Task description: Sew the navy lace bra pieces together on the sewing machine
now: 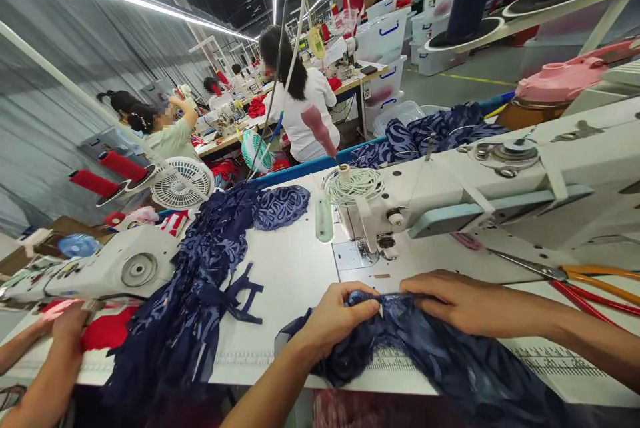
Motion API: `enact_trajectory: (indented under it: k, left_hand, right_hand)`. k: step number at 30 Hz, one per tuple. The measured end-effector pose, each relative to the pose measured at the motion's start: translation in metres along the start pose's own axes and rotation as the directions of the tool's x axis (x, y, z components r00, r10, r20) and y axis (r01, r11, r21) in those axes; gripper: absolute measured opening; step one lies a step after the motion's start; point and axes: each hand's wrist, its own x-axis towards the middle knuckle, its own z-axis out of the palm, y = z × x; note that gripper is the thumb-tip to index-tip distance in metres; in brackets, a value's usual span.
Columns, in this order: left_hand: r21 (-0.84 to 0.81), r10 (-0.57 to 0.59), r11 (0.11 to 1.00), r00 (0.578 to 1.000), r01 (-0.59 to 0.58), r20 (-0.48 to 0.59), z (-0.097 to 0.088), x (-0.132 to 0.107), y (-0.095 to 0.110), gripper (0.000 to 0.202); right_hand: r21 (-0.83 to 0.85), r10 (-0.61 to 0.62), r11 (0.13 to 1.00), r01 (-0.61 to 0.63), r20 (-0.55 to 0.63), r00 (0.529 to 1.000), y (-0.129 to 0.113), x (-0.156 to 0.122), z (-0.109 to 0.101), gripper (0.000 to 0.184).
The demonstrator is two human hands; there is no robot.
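Note:
A navy patterned lace garment piece is stretched between my two hands, draping over the table's front edge. My left hand pinches its upper edge between thumb and fingers. On the other side, my right hand is closed on the same edge, fingers partly hidden by the cloth. Both hands are just in front of the sewing machine, whose presser foot stands behind the cloth, apart from it. The fabric covers part of a printed ruler strip.
Navy lace pieces are heaped at left, with cut straps beside them. Orange-handled scissors lie at right. A co-worker's hands handle red cloth at another machine. A small white fan stands behind it.

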Motion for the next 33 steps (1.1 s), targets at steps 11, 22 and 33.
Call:
enact_trajectory:
  k: [11,22,33]
  left_hand:
    - [-0.045,0.026,0.998,0.993,-0.031,-0.114,0.004,-0.003,-0.005,0.033]
    - [-0.143,-0.088,0.986,0.996,0.086,-0.004,-0.003,-0.003,-0.016,0.051]
    - [0.064,0.058,0.996,0.997,-0.055,-0.042,-0.002,-0.004,-0.019,0.030]
  right_hand:
    - [0.428,0.240,0.848,-0.313,0.215,0.946,-0.025,0.024,0.030,0.024]
    - [0.445,0.315,0.750,-0.489,0.410,0.856,-0.010,0.022,0.029,0.034]
    - [0.372,0.240,0.852,-0.369,0.348,0.906,-0.027,0.025,0.028,0.026]
